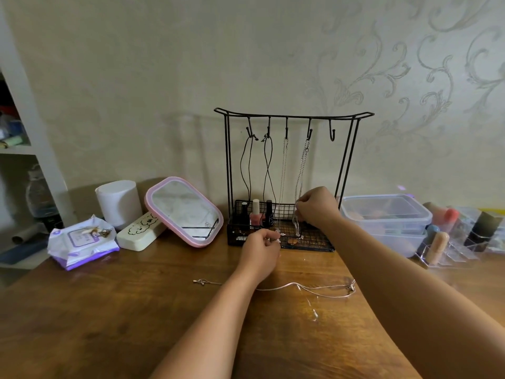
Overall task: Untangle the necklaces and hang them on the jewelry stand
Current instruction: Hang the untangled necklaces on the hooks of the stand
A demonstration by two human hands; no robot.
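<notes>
Silver chain (pixel 299 170) hung on fourth hook of jewelry stand (pixel 293 116), lower end pinched by right hand (pixel 318 206); pendant pinched by left hand (pixel 262 243), likely for separating strands. Loose necklace (pixel 314 288) left mid-counter (pixel 109 310).

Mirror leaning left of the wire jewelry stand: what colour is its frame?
Pink; the mirror's frame shows clearly in the head view.

The jewelry stand (pixel 293 176) sits at frame centre against the wall, on the table (pixel 109 310). Four necklaces hang from its hooks; bottles (pixel 255 214) stand in its basket. Left of it leans a mirror (pixel 184 212), then a case (pixel 140 231), a cylinder (pixel 119 202) behind, and a wipes pack (pixel 82 242) farthest left. Right of it lie stacked boxes (pixel 385 222). Before the stand, a loose chain (pixel 308 288) lies lower centre, possibly tangled.
</notes>
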